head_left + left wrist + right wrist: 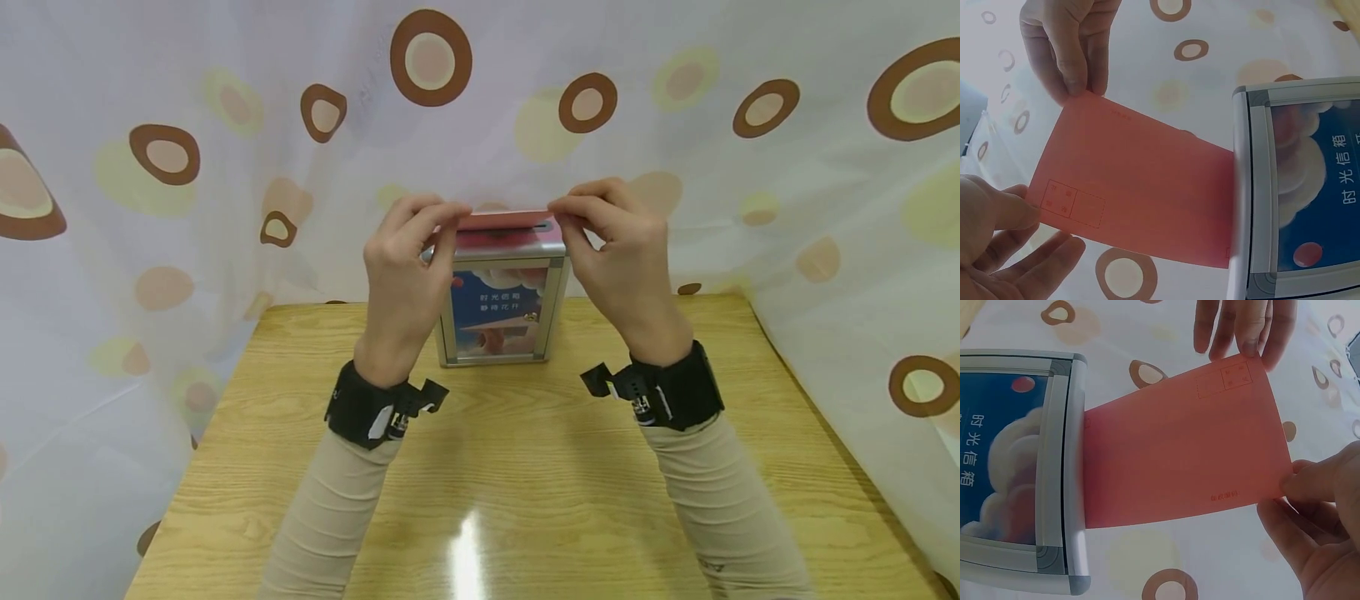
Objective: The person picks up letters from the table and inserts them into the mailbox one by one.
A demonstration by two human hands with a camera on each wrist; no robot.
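Note:
A red envelope [1141, 181] stands above a silver-framed mailbox [498, 308], its lower edge at the slot [542, 225] in the box's top. My left hand [408, 267] pinches one upper corner of the envelope between thumb and fingers. At the opposite corner, my right hand [618, 250] pinches it the same way. Printed squares mark the envelope near the left hand in the right wrist view. The box's blue front panel [991, 437] carries white Chinese characters and pink clouds.
The mailbox stands upright near the back of a wood-grain table [517, 483]. Behind it and along both sides hangs a white curtain [495, 150] with brown and yellow spots. A small lock [531, 317] sits on the box's front.

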